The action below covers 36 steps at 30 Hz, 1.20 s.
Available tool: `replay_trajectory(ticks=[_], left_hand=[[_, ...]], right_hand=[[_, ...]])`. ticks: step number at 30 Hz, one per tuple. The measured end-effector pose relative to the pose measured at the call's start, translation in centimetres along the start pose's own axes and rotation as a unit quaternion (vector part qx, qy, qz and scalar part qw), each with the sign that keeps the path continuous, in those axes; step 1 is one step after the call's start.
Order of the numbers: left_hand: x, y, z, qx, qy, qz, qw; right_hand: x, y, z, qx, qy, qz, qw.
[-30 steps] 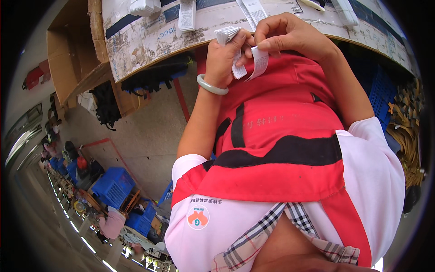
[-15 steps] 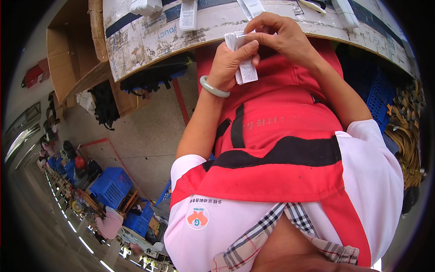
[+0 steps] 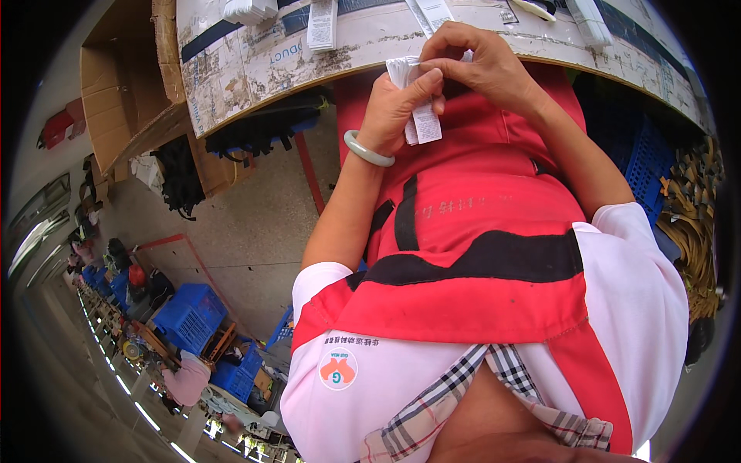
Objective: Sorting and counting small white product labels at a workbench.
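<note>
A small stack of white printed labels (image 3: 425,123) is gripped in my left hand (image 3: 390,108), with the thumb pressed across it and its lower end sticking out below the fingers. My right hand (image 3: 482,65) meets the stack's upper end, thumb and forefinger pinched together there. A bit of white (image 3: 467,55) shows among the right fingers, and it looks like a label, mostly hidden by them. Both hands are just off the table's front edge, above my red apron (image 3: 471,193).
On the worn, taped table (image 3: 255,85) lie more label bundles (image 3: 322,27) and a white-handled tool (image 3: 534,9). An open cardboard box (image 3: 116,100) stands at the left. Blue crates (image 3: 189,316) and a person in pink (image 3: 187,380) are farther off, lower left. Brown strips (image 3: 691,224) hang at the right.
Both hands keep nearly the same place, with the left hand and its stack shifted slightly right. A bit of white now shows past the right fingers.
</note>
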<state>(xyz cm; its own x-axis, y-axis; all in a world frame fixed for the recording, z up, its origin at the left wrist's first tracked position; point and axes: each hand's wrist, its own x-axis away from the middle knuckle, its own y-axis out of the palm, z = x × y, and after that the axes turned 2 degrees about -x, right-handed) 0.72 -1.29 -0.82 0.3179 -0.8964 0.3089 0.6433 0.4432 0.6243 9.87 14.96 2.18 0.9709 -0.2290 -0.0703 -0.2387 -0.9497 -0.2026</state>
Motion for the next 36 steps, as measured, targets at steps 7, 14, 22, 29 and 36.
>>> replay_trajectory(ticks=[7,14,22,29,36], left_hand=[[0.2,0.0,-0.1,-0.013,-0.002,0.004,1.0],[0.4,-0.1,-0.3,-0.045,-0.006,0.014,0.999],[0.5,0.2,-0.1,-0.046,-0.002,0.029,0.999],[0.4,0.3,-0.4,-0.028,-0.006,0.027,0.999],[0.4,0.1,-0.7,-0.006,-0.014,0.021,1.0]], right_hand=[[0.0,0.1,0.2,0.061,-0.059,0.004,0.996],[0.3,0.5,-0.3,0.096,-0.014,0.006,0.995],[-0.1,-0.3,0.1,0.059,-0.013,-0.027,0.998],[0.0,-0.1,0.4,0.1,-0.064,-0.026,0.993],[0.3,0.2,0.4,0.027,-0.009,-0.024,0.999]])
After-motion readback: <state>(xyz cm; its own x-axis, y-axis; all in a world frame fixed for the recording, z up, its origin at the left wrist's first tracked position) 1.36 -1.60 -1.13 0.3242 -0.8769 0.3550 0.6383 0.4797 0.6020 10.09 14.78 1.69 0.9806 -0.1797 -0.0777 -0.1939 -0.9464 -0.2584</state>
